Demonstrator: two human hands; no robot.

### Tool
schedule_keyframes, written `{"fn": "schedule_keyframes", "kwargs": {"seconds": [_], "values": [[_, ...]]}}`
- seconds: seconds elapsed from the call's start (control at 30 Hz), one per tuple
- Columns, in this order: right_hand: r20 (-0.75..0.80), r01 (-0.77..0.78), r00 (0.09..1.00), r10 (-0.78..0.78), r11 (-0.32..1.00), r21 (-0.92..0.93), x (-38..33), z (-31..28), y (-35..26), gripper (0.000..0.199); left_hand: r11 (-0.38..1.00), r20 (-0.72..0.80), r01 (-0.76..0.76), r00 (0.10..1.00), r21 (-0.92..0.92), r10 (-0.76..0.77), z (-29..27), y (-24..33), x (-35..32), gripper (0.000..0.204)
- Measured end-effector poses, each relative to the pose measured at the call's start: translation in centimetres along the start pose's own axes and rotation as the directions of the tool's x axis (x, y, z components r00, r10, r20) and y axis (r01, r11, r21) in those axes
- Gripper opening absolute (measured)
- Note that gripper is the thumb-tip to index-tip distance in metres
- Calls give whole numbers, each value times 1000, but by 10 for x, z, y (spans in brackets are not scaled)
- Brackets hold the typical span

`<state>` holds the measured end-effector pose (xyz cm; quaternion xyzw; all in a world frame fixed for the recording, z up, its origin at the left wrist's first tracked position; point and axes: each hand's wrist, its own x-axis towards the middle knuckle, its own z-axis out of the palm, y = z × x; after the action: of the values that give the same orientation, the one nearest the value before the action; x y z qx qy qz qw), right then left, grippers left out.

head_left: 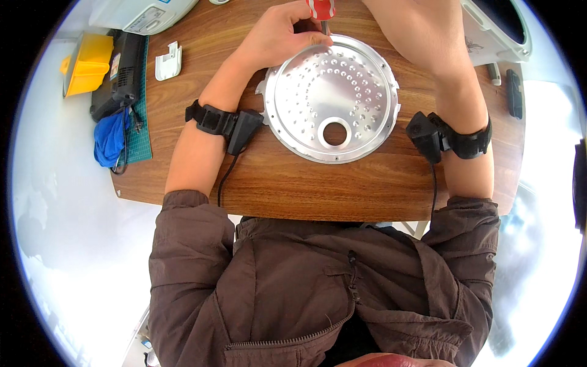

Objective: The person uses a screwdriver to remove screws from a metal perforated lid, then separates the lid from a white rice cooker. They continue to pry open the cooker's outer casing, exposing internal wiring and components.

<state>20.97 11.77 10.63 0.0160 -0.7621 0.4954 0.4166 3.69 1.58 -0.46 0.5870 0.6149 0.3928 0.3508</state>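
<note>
A round silver metal plate (306, 92) lies on the wooden table, with rings of small dimples and one large hole near its close edge. At its far rim stands a screwdriver (321, 8) with a red and white handle, its shaft pointing down and the handle's top cut off by the frame. My left hand (282, 32) is closed in a pinch at the foot of that shaft, its thumb against the rim. Whatever sits between those fingertips is hidden. Over the plate's far right reaches my right hand (422, 33), its fingers beyond the upper edge.
A small white plastic part (169, 62) lies left of the plate. Farther left are a green cutting mat (142, 137), a black device (119, 76), a yellow container (90, 63) and a blue cloth-like bundle (110, 142). White casings (143, 13) stand far left and right. Both forearms wear strapped, cabled black units.
</note>
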Motion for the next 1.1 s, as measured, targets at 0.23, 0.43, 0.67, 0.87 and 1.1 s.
{"fn": "schedule_keyframes", "kwargs": {"seconds": [0.23, 0.43, 0.67, 0.87, 1.1], "values": [[15, 379, 917, -399, 857, -348, 8, -14, 19, 18, 948, -89, -77, 995, -308, 52, 1, 5, -6, 21], [4, 236, 967, -255, 887, -397, 6, -10, -16, 22, 932, -65, -73, 996, -355, 54, 4, -9, -2, 18], [11, 398, 908, -420, 852, -340, 6, -14, 7, 21, 944, -112, -90, 992, -316, 57, 7, -4, 2, 20], [-29, 64, 997, -69, 985, -159, 4, -11, -29, 21, 923, -167, -65, 986, -378, 1, 12, 10, -1, 19], [-32, 106, 993, -115, 974, -198, 8, -11, -3, 15, 902, -179, -81, 984, -423, 4, 13, 2, 0, 11]]}}
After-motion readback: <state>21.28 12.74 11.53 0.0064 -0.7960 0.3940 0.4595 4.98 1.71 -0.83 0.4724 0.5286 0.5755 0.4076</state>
